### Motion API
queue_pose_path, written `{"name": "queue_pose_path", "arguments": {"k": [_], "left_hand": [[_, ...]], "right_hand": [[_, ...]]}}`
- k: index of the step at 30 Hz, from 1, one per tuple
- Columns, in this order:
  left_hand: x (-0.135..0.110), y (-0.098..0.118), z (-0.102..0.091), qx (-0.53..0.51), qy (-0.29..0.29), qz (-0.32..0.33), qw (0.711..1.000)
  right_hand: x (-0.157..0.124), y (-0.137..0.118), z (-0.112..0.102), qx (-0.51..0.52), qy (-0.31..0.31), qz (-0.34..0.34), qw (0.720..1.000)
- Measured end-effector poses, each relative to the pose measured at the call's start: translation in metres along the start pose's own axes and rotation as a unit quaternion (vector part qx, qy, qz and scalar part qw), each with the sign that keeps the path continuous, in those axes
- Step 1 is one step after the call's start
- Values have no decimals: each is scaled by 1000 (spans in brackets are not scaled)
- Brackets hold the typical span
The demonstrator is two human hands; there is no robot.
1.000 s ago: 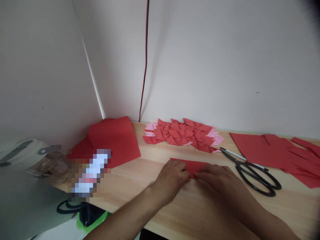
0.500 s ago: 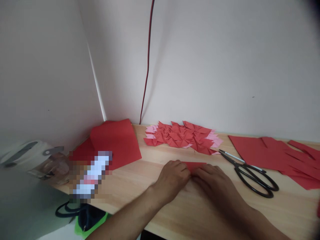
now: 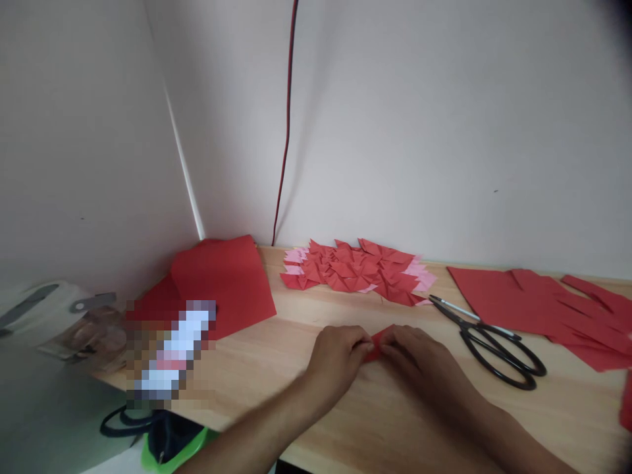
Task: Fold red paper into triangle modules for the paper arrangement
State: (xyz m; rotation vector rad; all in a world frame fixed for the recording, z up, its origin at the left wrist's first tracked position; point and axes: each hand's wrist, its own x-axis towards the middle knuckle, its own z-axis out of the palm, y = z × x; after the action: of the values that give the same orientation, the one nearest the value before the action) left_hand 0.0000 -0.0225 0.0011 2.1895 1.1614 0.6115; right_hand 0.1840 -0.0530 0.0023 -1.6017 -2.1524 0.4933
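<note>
A small red folded paper piece point(image 3: 377, 343) lies on the wooden table point(image 3: 345, 421) between my two hands. My left hand point(image 3: 337, 357) presses on its left side with fingers curled and pinched at the paper's edge. From the other side my right hand point(image 3: 419, 359) meets it, fingertips closed on the paper. Most of the piece is hidden under my fingers; only a small red corner shows.
A pile of folded red and pink paper pieces point(image 3: 358, 270) lies by the wall. Black scissors point(image 3: 494, 342) rest to the right, with cut red sheets point(image 3: 543, 306) beyond. A red sheet point(image 3: 222, 283) and a blurred-out object point(image 3: 170, 352) sit left. A red cable point(image 3: 284, 131) hangs down the wall.
The red piece showed as a wider flat strip before; now it is folded smaller and mostly covered. Both hands have drawn closer together over it.
</note>
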Motion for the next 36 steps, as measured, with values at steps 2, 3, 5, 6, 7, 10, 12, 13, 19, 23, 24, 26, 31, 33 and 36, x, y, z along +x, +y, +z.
{"name": "queue_pose_path", "arguments": {"k": [2, 3, 5, 6, 7, 10, 12, 13, 19, 23, 24, 26, 31, 33, 36], "left_hand": [[-2, 2, -2, -2, -11, -18, 1000], [-3, 3, -3, 9, -12, -20, 1000], [-5, 5, -4, 39, -13, -22, 999], [-5, 5, -5, 53, -13, -25, 998], [-6, 5, -5, 65, -15, -28, 997], [-7, 6, -7, 79, -23, -34, 996], [-7, 6, -7, 73, -21, -31, 997], [-8, 6, -8, 71, -18, -31, 997], [-9, 6, -5, 85, -7, -31, 996], [-10, 5, -3, 97, -17, -32, 995], [-11, 5, -3, 106, -20, -36, 994], [-12, 4, -3, 122, -22, -43, 991], [-14, 3, -5, 125, -29, -50, 990], [-14, 5, -7, 131, -33, -60, 989], [-14, 9, -11, 153, -46, -67, 985]], "right_hand": [[1, 0, 0, 6, -8, 1, 1000], [1, 1, -1, 7, -8, 0, 1000], [1, 1, -1, 9, -6, -2, 1000], [2, 2, -1, 10, -4, -5, 1000], [2, 2, -2, 12, -3, -10, 1000], [4, 5, -3, 18, -6, -41, 999], [5, 6, -4, 15, -6, -60, 998], [5, 6, -4, 12, -4, -64, 998], [2, -2, -2, -34, -11, -41, 999], [0, -5, 0, -76, -8, -47, 996], [0, -5, 1, -85, -4, -51, 995], [-1, -6, 3, -99, 12, -60, 993], [-1, -7, 7, -119, 56, -66, 989], [0, -7, 8, -124, 61, -68, 988], [1, -8, 7, -126, 63, -67, 988]]}}
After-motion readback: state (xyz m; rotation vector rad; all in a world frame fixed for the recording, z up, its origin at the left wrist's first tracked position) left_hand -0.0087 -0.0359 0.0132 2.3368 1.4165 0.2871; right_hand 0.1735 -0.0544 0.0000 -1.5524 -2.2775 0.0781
